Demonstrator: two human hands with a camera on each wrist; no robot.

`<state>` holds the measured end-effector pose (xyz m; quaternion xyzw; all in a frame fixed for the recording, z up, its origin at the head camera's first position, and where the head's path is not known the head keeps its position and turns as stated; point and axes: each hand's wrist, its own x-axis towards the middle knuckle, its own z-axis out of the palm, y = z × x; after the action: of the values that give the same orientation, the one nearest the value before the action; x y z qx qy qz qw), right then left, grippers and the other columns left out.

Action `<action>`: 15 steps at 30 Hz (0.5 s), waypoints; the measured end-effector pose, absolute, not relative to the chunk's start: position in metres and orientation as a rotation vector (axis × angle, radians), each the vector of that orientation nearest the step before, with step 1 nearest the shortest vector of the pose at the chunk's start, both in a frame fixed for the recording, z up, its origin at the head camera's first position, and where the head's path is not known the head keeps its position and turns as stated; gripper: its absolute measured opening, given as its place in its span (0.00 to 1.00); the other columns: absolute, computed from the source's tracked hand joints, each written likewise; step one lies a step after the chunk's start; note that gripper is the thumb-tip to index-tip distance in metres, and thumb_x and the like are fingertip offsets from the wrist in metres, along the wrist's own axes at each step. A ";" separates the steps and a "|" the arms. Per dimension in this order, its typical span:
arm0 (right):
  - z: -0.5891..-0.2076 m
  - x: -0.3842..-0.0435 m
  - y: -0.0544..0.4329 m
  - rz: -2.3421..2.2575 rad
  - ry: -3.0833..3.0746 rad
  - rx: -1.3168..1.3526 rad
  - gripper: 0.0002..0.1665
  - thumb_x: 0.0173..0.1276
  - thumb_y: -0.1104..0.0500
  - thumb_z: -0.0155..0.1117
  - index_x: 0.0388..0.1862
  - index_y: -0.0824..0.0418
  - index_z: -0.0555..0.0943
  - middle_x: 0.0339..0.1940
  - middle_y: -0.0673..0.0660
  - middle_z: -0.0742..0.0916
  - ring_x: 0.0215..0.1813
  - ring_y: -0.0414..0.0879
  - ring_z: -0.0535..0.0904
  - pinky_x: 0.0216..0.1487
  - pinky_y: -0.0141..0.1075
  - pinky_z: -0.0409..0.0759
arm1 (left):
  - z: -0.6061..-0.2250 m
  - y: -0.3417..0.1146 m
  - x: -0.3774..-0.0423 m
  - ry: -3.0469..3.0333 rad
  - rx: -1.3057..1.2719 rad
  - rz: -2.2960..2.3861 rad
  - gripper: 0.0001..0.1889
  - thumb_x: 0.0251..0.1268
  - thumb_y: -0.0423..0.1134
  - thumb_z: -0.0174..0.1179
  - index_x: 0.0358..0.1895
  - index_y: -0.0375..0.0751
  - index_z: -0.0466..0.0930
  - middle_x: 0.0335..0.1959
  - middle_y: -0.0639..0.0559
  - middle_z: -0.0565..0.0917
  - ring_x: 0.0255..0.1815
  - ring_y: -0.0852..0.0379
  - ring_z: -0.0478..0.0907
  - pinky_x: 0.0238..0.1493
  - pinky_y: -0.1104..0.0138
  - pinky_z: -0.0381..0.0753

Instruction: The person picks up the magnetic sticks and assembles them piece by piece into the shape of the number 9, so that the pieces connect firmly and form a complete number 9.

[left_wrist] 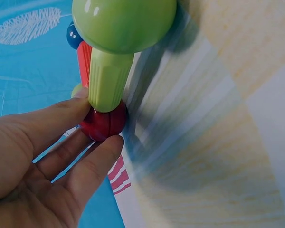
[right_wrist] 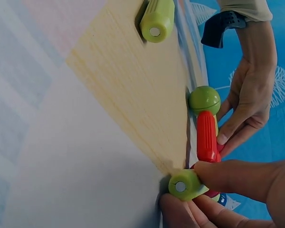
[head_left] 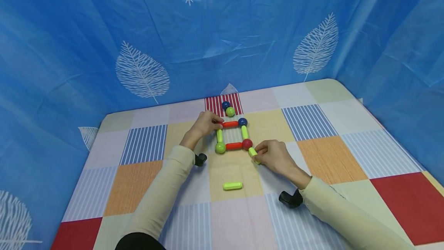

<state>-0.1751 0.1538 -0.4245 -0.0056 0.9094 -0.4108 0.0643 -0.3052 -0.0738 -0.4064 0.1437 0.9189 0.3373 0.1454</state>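
On the cloth lies a square frame of rods and balls. My left hand (head_left: 204, 125) pinches the red ball (left_wrist: 103, 124) at its far left corner, between thumb and fingertips. A yellow-green rod (left_wrist: 109, 80) runs from that ball to a green ball (head_left: 220, 147). A red rod (head_left: 230, 124) leads to a blue ball (head_left: 243, 122) at the far right. Thumb and fingers of my right hand (head_left: 275, 158) hold another yellow-green rod (right_wrist: 183, 186), its far end right at the near right red ball (head_left: 247, 144). A pale disc shows on this rod's near end.
One loose yellow-green rod (head_left: 232, 186) lies nearer to me on the patchwork cloth (head_left: 236, 219). Past the frame sit a second blue ball (head_left: 226, 105) and a second green ball (head_left: 230, 112), close together. A blue leaf-patterned curtain (head_left: 222, 49) rises behind the table.
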 end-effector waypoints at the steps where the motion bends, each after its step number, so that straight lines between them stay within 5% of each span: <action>1: -0.424 -0.175 0.154 -1.248 2.741 -0.010 0.13 0.55 0.62 0.72 0.40 0.65 0.86 0.28 0.51 0.87 0.27 0.40 0.80 0.30 0.34 0.77 | -0.406 -0.074 -0.305 2.644 0.408 0.973 0.15 0.65 0.30 0.63 0.54 0.35 0.84 0.49 0.44 0.86 0.43 0.52 0.75 0.44 0.66 0.78; 15: -0.427 -0.175 0.146 -1.536 2.454 0.164 0.16 0.58 0.66 0.72 0.45 0.72 0.81 0.28 0.56 0.88 0.28 0.44 0.85 0.31 0.35 0.84 | -0.407 -0.074 -0.305 2.643 0.403 0.981 0.15 0.65 0.30 0.64 0.54 0.35 0.84 0.49 0.45 0.86 0.44 0.52 0.75 0.41 0.67 0.77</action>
<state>-0.1749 0.1459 -0.4270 0.0562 0.8400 -0.5260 0.1207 -0.3048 -0.0739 -0.4071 0.1398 0.9181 0.3407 0.1462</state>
